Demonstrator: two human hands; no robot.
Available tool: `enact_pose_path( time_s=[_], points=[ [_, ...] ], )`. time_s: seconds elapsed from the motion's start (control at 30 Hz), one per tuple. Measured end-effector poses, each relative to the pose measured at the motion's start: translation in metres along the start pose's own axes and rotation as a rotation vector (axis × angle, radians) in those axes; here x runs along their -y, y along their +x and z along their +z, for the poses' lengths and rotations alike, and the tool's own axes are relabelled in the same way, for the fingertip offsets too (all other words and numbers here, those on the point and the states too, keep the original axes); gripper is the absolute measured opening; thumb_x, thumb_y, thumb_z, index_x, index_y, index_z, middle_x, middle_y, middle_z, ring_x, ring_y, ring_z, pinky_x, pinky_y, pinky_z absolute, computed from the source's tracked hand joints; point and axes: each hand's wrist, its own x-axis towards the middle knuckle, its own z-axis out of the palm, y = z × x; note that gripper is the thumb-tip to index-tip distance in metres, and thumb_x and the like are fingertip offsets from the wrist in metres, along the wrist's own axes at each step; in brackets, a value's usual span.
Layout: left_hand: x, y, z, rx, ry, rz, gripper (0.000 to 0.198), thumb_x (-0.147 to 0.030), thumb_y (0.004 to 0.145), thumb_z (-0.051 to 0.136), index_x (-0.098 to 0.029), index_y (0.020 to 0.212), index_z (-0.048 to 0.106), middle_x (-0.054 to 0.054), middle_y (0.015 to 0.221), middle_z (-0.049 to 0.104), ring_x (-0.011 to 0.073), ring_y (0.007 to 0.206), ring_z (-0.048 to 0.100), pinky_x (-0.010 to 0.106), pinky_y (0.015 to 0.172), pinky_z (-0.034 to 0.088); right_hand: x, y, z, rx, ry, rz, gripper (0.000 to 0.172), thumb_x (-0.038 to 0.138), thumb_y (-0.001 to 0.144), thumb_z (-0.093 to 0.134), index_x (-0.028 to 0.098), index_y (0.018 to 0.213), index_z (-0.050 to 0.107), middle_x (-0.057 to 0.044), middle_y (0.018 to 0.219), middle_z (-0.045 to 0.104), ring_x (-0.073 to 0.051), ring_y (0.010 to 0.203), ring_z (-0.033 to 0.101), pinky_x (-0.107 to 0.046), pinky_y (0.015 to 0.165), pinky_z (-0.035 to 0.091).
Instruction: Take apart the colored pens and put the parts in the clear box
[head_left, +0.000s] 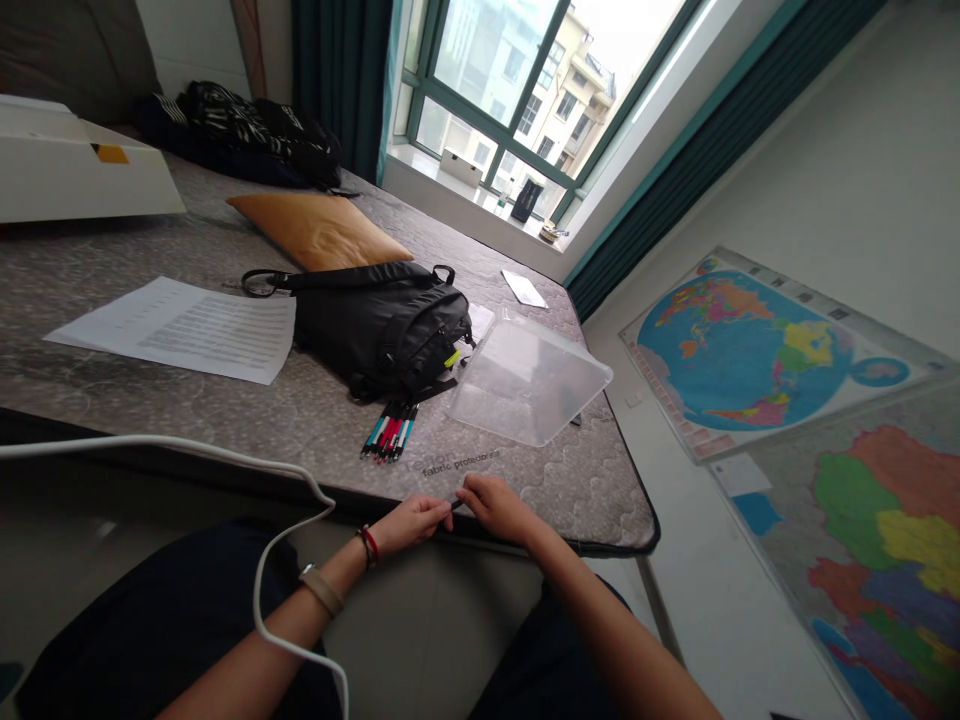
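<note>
Both of my hands meet at the mattress's front edge, pinching a slim black pen (456,504) between them; only a short dark piece of it shows. My left hand (414,522) grips one end, with a red band and a watch strap on that wrist. Closed around the other end is my right hand (493,505). Just beyond my left hand lies a bundle of pens (389,432) in black, red, white and teal. Behind them a black backpack (382,325) rests on its side. To its right is a clear plastic box or lid (532,380).
The patterned mattress (592,500) has a dark edge. Printed paper (187,330), an orange-brown envelope (319,230) and a large white box (75,170) lie on the left. A white cable (259,590) crosses my left forearm. Maps (742,350) hang on the right wall.
</note>
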Motion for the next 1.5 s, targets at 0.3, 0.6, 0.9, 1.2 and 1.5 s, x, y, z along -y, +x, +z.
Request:
enact_pose_path(
  time_s=[0.3, 0.6, 0.9, 1.2, 1.5],
  points=[
    [0.002, -0.008, 0.004, -0.274, 0.655, 0.095, 0.041, -0.052, 0.091, 0.046, -0.022, 0.076, 0.069, 0.003, 0.069, 0.065, 0.0176, 0.065, 0.056, 0.027, 0.060, 0.029, -0.028, -0.007, 0.056, -0.016, 0.243, 0.218, 0.041, 0.040, 0.099, 0.039, 0.018, 0.066, 0.052, 0.001, 0.062, 0.055, -0.013, 0.061, 0.049, -0.023, 0.059, 0.033],
    [0.000, -0.005, 0.008, -0.211, 0.322, 0.074, 0.055, -0.066, 0.088, 0.039, -0.019, 0.077, 0.064, -0.001, 0.058, 0.051, 0.0130, 0.055, 0.045, 0.025, 0.056, 0.030, -0.013, -0.004, 0.044, -0.031, 0.345, 0.304, 0.050, 0.046, 0.100, 0.030, 0.020, 0.060, 0.046, 0.000, 0.056, 0.050, -0.014, 0.055, 0.048, -0.025, 0.057, 0.036],
    [-0.010, -0.008, 0.009, -0.076, 0.186, 0.067, 0.053, -0.066, 0.089, 0.037, -0.020, 0.075, 0.057, -0.005, 0.054, 0.042, 0.0111, 0.050, 0.040, 0.024, 0.054, 0.032, -0.006, -0.009, 0.024, -0.087, 0.227, 0.149, 0.048, 0.046, 0.097, 0.038, 0.020, 0.057, 0.040, 0.002, 0.055, 0.044, -0.012, 0.056, 0.041, -0.026, 0.058, 0.030],
    [0.005, -0.009, 0.013, -0.373, 0.679, 0.061, 0.041, -0.054, 0.093, 0.041, -0.023, 0.086, 0.066, 0.005, 0.073, 0.066, 0.0210, 0.072, 0.061, 0.028, 0.063, 0.035, -0.013, -0.001, 0.057, 0.080, 0.818, 0.630, 0.043, 0.052, 0.093, 0.037, 0.023, 0.061, 0.037, 0.007, 0.047, 0.034, -0.010, 0.039, 0.029, -0.024, 0.042, 0.025],
    [-0.004, 0.000, 0.010, -0.162, 0.213, 0.127, 0.049, -0.055, 0.094, 0.036, -0.017, 0.080, 0.064, -0.004, 0.056, 0.045, 0.0121, 0.056, 0.041, 0.024, 0.056, 0.030, -0.009, -0.002, 0.023, -0.110, 0.210, 0.128, 0.040, 0.042, 0.096, 0.042, 0.020, 0.063, 0.045, 0.002, 0.061, 0.048, -0.013, 0.060, 0.045, -0.025, 0.059, 0.030]
  ],
)
